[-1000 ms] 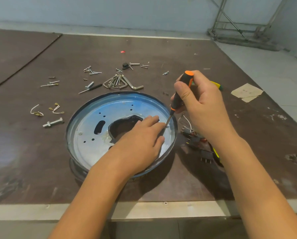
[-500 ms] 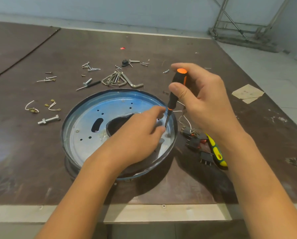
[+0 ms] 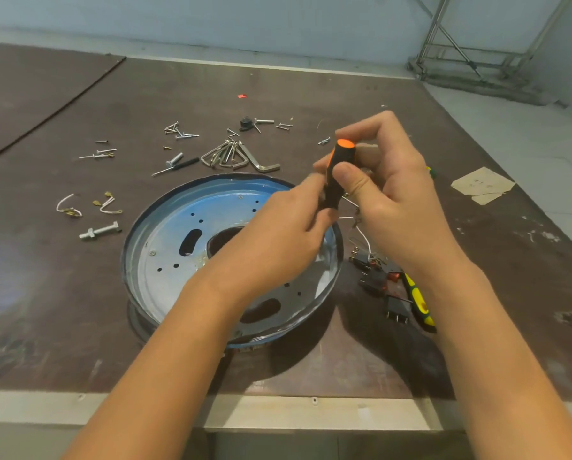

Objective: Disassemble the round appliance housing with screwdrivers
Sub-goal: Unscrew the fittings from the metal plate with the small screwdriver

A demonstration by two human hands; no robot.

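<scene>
Head view, right hand (image 3: 390, 194), left hand (image 3: 278, 240), both pinching screwdriver (image 3: 340, 159), above housing (image 3: 165, 237)

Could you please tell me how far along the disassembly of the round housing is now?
Done: loose screws, a bolt and switch parts lie on the table. In hand: the right hand grips the orange-handled screwdriver upright at the housing's right rim, the left hand pinching its lower end. Left: fastener heads remain in the housing plate.
</scene>
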